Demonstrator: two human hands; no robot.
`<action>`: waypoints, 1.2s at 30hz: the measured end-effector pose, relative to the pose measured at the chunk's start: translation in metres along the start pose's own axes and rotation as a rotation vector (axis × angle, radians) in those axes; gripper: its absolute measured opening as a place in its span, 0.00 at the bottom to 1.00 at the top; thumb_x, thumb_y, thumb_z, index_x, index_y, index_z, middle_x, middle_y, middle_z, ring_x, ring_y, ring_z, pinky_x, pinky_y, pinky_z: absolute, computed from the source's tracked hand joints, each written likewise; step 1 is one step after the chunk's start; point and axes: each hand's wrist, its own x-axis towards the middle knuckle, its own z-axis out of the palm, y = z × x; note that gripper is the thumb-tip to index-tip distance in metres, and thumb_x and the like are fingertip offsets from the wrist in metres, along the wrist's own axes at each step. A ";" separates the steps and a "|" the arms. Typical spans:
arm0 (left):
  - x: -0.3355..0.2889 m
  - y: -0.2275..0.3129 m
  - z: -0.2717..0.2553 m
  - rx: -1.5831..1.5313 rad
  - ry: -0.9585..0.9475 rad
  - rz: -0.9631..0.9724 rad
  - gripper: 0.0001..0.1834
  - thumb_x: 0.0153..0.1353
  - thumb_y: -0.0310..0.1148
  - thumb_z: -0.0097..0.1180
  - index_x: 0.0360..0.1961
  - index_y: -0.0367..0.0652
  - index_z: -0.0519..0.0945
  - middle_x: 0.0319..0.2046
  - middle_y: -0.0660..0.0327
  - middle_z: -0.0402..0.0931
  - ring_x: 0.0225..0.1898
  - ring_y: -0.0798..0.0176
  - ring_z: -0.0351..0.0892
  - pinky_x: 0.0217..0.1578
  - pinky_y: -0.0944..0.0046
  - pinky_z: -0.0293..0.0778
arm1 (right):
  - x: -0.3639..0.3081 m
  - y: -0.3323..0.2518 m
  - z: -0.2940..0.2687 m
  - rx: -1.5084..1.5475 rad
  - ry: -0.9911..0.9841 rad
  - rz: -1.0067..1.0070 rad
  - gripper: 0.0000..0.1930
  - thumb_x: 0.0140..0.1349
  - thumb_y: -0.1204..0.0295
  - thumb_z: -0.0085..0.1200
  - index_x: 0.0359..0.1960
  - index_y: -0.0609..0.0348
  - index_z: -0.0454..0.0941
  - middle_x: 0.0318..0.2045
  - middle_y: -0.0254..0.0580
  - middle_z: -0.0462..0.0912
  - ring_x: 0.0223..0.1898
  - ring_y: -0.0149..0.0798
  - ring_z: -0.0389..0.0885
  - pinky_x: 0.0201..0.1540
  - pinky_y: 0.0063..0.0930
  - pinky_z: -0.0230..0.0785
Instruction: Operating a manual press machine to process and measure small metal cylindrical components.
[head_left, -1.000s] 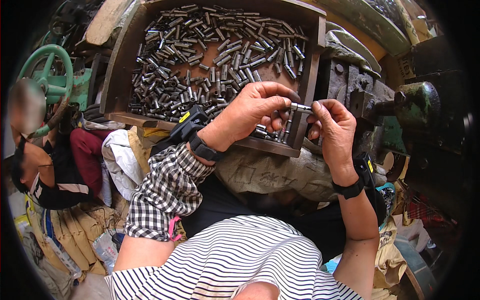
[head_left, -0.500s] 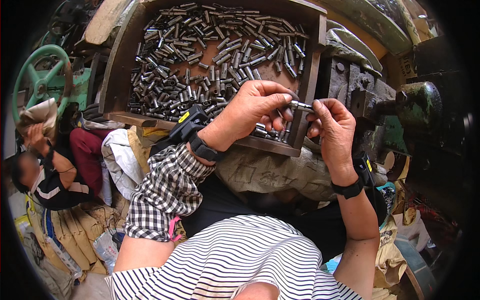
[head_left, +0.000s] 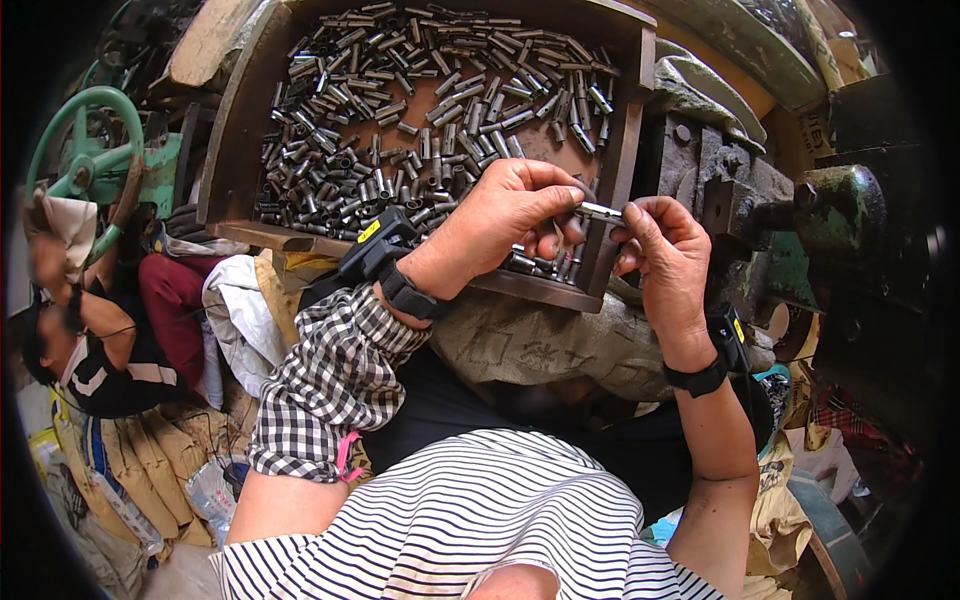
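Note:
Between my hands, over the right side of a wooden tray (head_left: 626,150), is a short shiny metal tube (head_left: 600,212). My left hand (head_left: 525,215) pinches its left end between thumb and forefinger, the other fingers curled beneath. On the tube's right end, the thumb and fingers of my right hand (head_left: 665,240) are closed too. Many similar metal tubes (head_left: 450,110) lie loose in the tray, some slotted or stepped. My left wrist and sleeve cover part of the tray's near edge. Whether the tube is one piece or two fitted together, I cannot tell.
A dark, greasy machine (head_left: 840,215) stands close to my right hand. Sackcloth (head_left: 520,345) hangs below the tray's near edge. At the left, another person (head_left: 110,330) sits by a green handwheel (head_left: 85,165). Folded sacks (head_left: 150,460) lie on the floor there.
The tube has tilted or turned slightly between my fingers; both hands stay nearly in place. At the left, the other person's raised arm has shifted.

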 end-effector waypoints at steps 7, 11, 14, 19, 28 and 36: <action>0.000 0.001 0.004 0.056 -0.023 0.029 0.11 0.64 0.32 0.51 0.40 0.34 0.76 0.22 0.60 0.78 0.12 0.77 0.70 0.13 0.81 0.66 | -0.001 0.000 0.001 0.042 -0.031 0.013 0.08 0.60 0.72 0.56 0.34 0.65 0.75 0.23 0.39 0.79 0.17 0.24 0.75 0.20 0.13 0.68; -0.001 -0.003 0.009 0.003 -0.058 0.012 0.12 0.64 0.33 0.51 0.42 0.34 0.75 0.22 0.60 0.78 0.12 0.78 0.69 0.13 0.81 0.66 | -0.002 0.001 0.004 0.108 -0.008 0.053 0.07 0.60 0.72 0.56 0.33 0.65 0.75 0.23 0.38 0.79 0.17 0.24 0.75 0.20 0.14 0.69; -0.004 0.003 0.013 0.088 -0.088 0.008 0.13 0.64 0.34 0.51 0.44 0.34 0.73 0.22 0.62 0.77 0.13 0.77 0.71 0.14 0.82 0.67 | -0.001 0.000 0.003 0.067 -0.001 0.017 0.07 0.60 0.73 0.56 0.32 0.64 0.75 0.22 0.37 0.79 0.16 0.23 0.74 0.19 0.15 0.70; -0.008 0.005 0.012 0.085 -0.297 -0.007 0.23 0.62 0.34 0.55 0.55 0.36 0.64 0.28 0.59 0.77 0.16 0.73 0.76 0.14 0.79 0.69 | -0.002 -0.011 0.002 0.306 -0.240 0.241 0.05 0.59 0.75 0.56 0.31 0.62 0.74 0.20 0.36 0.78 0.16 0.22 0.74 0.18 0.15 0.69; -0.016 0.010 -0.014 -0.023 0.008 0.059 0.20 0.62 0.29 0.51 0.55 0.38 0.67 0.29 0.60 0.78 0.16 0.78 0.69 0.15 0.82 0.64 | 0.033 -0.016 0.025 -0.247 -0.060 -0.087 0.12 0.59 0.67 0.57 0.32 0.66 0.74 0.22 0.38 0.79 0.17 0.25 0.76 0.18 0.15 0.67; -0.016 0.017 -0.032 -0.088 0.087 -0.036 0.10 0.58 0.30 0.44 0.40 0.39 0.71 0.27 0.63 0.72 0.22 0.69 0.78 0.16 0.79 0.68 | 0.093 0.000 0.065 -1.976 -0.183 -0.576 0.06 0.49 0.78 0.53 0.30 0.61 0.72 0.26 0.49 0.80 0.28 0.44 0.83 0.30 0.32 0.76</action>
